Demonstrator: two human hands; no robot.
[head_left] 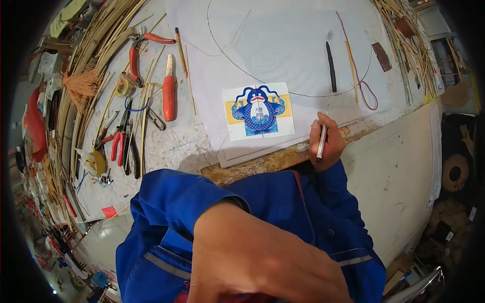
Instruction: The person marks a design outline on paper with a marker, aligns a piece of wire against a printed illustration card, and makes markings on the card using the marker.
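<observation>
My right hand point(331, 144) is closed around a slim silver-grey pen point(322, 137) at the table's front edge. Close to the camera, my left hand point(265, 257) is raised in front of my chest, back of the hand showing; its fingers run out of view at the bottom. Between the hands and the far side lies a large white sheet point(298, 50) with a big curved pencil line on it. On that sheet rests a small printed picture point(261, 112) of a blue creature with a red mouth. A black pen point(331, 65) lies beyond my right hand.
At left lie red-handled pruning shears point(134, 63), a red-handled knife point(169, 96), pliers point(118, 146) and a tape measure point(124, 85). Bundled bamboo strips point(96, 40) line the left side, with more strips point(409, 45) at right. A pencil point(352, 70) and reddish cord point(371, 98) lie right.
</observation>
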